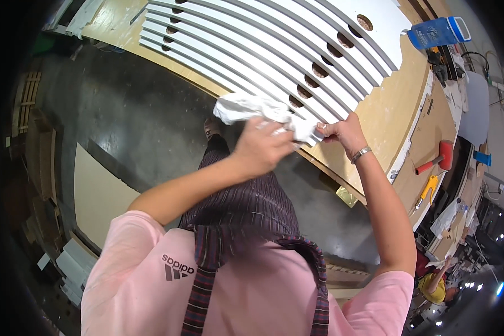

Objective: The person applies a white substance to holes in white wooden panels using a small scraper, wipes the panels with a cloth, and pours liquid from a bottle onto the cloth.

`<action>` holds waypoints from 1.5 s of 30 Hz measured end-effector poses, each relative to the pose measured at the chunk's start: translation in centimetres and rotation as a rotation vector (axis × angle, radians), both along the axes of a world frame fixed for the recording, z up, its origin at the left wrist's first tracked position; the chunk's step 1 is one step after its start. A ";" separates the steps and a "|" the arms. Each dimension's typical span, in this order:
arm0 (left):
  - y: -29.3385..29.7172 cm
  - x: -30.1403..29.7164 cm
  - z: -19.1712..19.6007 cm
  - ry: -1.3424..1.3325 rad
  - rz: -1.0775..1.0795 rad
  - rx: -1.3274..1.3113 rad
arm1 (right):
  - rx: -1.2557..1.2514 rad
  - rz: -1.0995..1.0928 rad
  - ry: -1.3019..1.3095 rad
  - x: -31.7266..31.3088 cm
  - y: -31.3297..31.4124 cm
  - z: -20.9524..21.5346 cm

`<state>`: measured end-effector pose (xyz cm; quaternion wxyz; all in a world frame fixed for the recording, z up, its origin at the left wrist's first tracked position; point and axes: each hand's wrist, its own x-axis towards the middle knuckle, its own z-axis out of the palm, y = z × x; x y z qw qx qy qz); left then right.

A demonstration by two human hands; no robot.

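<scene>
My left hand [263, 147] is closed on a crumpled white cloth [243, 107], pressed against the near edge of the closest white panel. My right hand [346, 133] grips that panel's right end, its thumb by the corner where the cloth also reaches. Beyond my hands, several long white panels [252, 64] with grey edges lie overlapping in a stepped, fanned row. Round holes [319, 69] with brown chipboard-like insides run along the panels toward both ends. The cloth hides part of the nearest panel.
The panels lie on a pale wooden workbench [395, 106]. To the right are a blue jug [435, 33], a red mallet [442, 157] and a yellow air blow gun [429, 187]. A flat beige board [98, 187] stands at left. A person in yellow [433, 287] works at far lower right.
</scene>
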<state>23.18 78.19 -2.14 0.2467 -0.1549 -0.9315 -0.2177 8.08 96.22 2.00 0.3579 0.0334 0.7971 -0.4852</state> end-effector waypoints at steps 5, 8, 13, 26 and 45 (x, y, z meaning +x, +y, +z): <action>3.1 -0.5 -0.3 0.013 -0.021 -0.043 | 0.029 0.028 -0.053 -0.3 0.3 -0.3; 0.2 0.3 -0.3 -0.008 0.028 -0.051 | 0.042 0.049 -0.051 0.0 0.0 0.1; 5.2 -0.5 0.2 -0.017 0.039 -0.037 | -0.058 0.018 -0.039 -0.1 0.0 -0.3; -2.1 -0.1 -1.8 -0.080 0.305 -0.152 | -0.054 0.029 -0.020 0.0 0.0 -0.1; -28.0 -0.6 0.0 0.051 0.777 1.240 | 0.038 0.012 0.010 0.4 -0.3 0.0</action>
